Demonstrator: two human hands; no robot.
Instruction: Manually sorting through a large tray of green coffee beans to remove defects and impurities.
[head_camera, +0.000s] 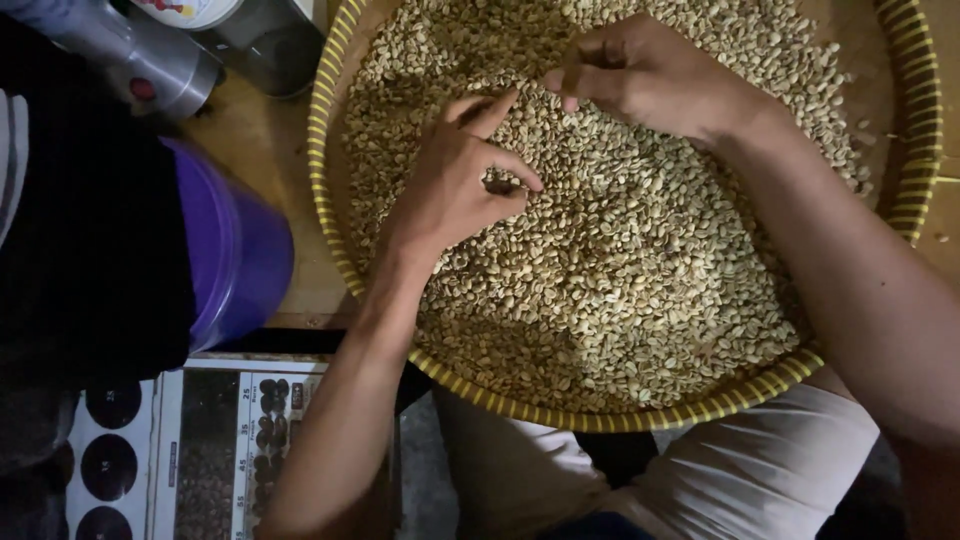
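Observation:
A round woven tray (322, 150) with a yellow striped rim holds a thick layer of pale unroasted coffee beans (640, 280). My left hand (455, 175) rests on the beans near the tray's middle left, thumb and forefinger pinched together over a small dark bit among them. My right hand (640, 75) hovers over the beans at the upper middle, fingers curled inward with the fingertips close together; whether beans lie inside it is hidden.
A purple plastic bucket (235, 250) stands left of the tray on a wooden table (255, 140). Metal canisters (150, 55) sit at the upper left. A printed chart of bean pictures (235, 440) lies below. A dark garment (90, 230) covers the left side.

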